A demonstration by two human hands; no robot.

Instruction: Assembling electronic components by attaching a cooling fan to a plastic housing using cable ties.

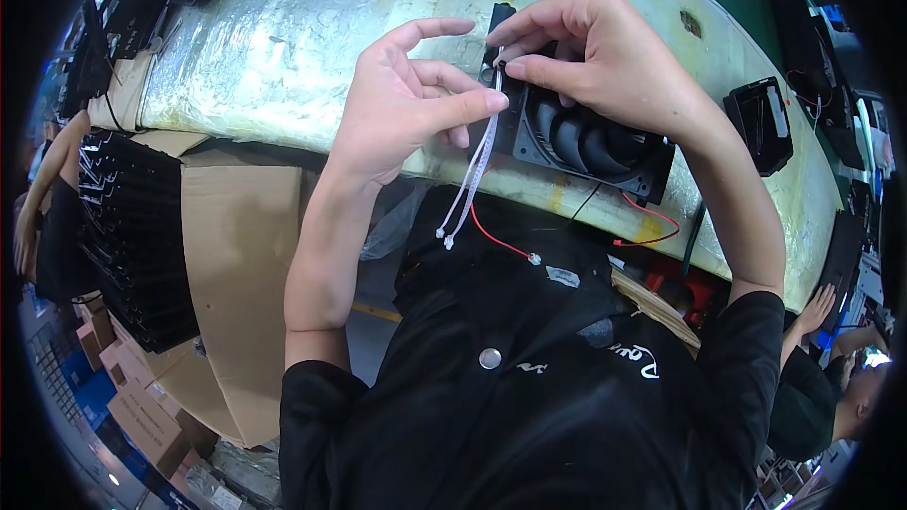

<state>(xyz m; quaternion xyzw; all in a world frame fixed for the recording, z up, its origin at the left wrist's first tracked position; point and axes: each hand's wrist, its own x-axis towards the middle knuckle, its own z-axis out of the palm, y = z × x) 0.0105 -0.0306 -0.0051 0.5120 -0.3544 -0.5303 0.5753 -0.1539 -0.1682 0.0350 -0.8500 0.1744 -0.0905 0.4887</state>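
A pair of white cables (pixel 481 155) with small white connectors at their lower ends hangs over the table's near edge. My left hand (pixel 402 109) holds them between its thumb and bent fingers, the index finger stretched out above. Just higher up, my right hand (pixel 590 57) is closed in a pinch around the upper part of the same cables, by a small black piece (pixel 501 65). Under the right hand lies a black unit with a round fan (pixel 590 146), partly hidden by that hand. A red wire (pixel 498 239) with a white connector hangs beside the white cables.
The table (pixel 274 47) has a film-wrapped top. A black plastic housing (pixel 759 127) lies at its right. A cardboard box (pixel 241 274) with black parts (pixel 142 236) stands at the left. Another person's hand (pixel 817 307) rests at the right edge.
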